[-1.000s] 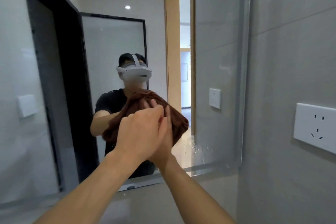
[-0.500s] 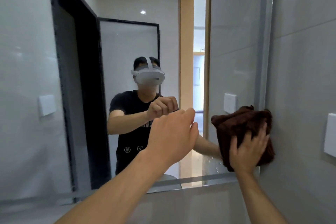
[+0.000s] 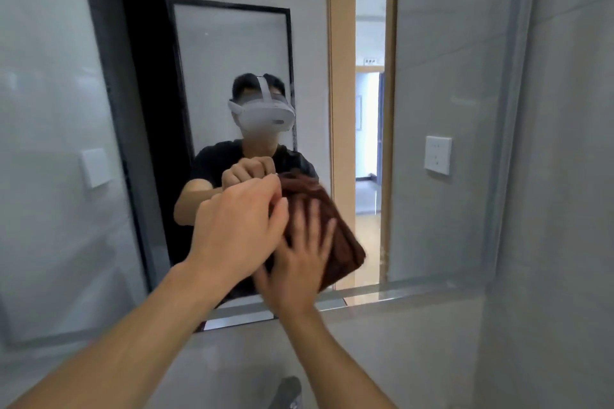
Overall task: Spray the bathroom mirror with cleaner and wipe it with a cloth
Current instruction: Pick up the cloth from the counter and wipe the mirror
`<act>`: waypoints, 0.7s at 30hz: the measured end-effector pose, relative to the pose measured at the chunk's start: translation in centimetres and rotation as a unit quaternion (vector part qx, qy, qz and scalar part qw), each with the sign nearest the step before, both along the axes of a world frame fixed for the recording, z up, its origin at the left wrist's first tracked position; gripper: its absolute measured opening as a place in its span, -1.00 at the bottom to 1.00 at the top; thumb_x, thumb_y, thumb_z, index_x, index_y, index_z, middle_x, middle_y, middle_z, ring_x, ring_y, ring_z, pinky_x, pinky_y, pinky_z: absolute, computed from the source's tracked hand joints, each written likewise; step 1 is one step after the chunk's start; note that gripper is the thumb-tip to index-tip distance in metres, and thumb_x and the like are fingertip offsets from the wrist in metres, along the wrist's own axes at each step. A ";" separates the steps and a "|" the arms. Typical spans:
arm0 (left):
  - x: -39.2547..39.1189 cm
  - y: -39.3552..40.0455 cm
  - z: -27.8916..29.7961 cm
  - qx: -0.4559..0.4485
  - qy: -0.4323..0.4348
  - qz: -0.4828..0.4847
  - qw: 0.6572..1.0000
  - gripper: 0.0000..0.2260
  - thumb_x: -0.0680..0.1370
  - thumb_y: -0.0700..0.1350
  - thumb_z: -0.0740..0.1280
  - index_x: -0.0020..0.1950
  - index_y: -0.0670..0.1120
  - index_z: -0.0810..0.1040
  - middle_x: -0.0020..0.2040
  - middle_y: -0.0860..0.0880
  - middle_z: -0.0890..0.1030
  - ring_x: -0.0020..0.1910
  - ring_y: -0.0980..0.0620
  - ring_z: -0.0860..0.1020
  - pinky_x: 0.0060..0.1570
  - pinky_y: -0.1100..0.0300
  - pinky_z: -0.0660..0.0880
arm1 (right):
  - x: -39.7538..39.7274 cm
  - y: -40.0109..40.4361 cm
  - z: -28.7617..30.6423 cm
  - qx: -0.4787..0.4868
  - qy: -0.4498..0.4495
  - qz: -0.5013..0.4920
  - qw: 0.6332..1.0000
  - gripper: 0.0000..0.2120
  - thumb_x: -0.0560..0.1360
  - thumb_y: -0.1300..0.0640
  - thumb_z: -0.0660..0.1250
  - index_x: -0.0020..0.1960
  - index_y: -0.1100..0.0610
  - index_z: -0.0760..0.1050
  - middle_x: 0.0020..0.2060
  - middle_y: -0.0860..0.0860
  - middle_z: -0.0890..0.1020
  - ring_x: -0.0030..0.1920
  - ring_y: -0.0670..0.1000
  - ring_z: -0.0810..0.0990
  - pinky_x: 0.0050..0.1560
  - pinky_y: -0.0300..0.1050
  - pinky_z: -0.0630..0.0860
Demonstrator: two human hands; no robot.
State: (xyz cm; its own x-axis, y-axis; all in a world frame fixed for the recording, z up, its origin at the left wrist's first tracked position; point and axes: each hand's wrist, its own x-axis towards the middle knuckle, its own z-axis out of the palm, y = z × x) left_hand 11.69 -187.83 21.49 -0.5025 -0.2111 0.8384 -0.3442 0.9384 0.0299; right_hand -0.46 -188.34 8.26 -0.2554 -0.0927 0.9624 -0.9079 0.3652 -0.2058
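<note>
The bathroom mirror [image 3: 448, 109] fills the wall ahead and shows my reflection. A dark brown cloth [image 3: 344, 244] lies bunched against the lower middle of the glass. My right hand [image 3: 299, 262] presses flat on it with fingers spread; motion blurs them. My left hand [image 3: 239, 226] is raised just left of the cloth, its fingers curled into a loose fist with nothing seen inside it. No spray bottle is in view.
The mirror's lower edge [image 3: 398, 290] runs above a grey tiled wall. A grey tiled side wall [image 3: 564, 209] stands close on the right. A blurred grey object [image 3: 289, 392] pokes up at the bottom edge. A reflected doorway [image 3: 368, 143] shows in the glass.
My right hand has swept the cloth left from the mirror's right edge to its lower middle, beside my left hand, which stays raised in a fist.
</note>
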 end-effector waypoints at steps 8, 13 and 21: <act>0.6 -0.7 1.7 0.002 0.042 -0.020 0.999 -0.83 0.57 0.01 0.27 -0.19 0.00 0.52 -0.32 0.15 0.49 -0.36 0.09 0.44 -0.46 0.28 0.21 | 2.8 -3.1 -0.1 0.046 0.134 0.110 0.984 -0.73 0.51 -0.10 0.37 0.17 -0.06 0.48 0.11 -0.04 0.69 0.29 0.11 0.54 0.40 0.18 0.42; -2.2 2.5 1.0 -0.012 0.032 -0.067 0.997 -0.81 0.57 0.02 0.26 -0.18 -0.01 0.53 -0.35 0.10 0.53 -0.38 0.07 0.50 -0.43 0.25 0.30 | -3.8 2.4 0.0 0.060 0.141 0.058 0.986 -0.71 0.52 -0.13 0.41 0.15 -0.01 0.65 0.41 0.02 0.57 0.54 0.11 0.37 0.55 0.31 0.17; -6.6 5.7 0.2 -0.009 0.032 -0.102 0.994 -0.81 0.59 0.02 0.28 -0.18 -0.01 0.54 -0.36 0.11 0.51 -0.38 0.11 0.45 -0.45 0.30 0.20 | -18.1 15.6 -1.7 -0.041 -0.031 -0.134 0.990 -0.56 0.50 -0.09 0.24 0.17 0.24 0.52 0.51 0.35 0.34 0.54 0.32 0.26 0.53 0.40 0.12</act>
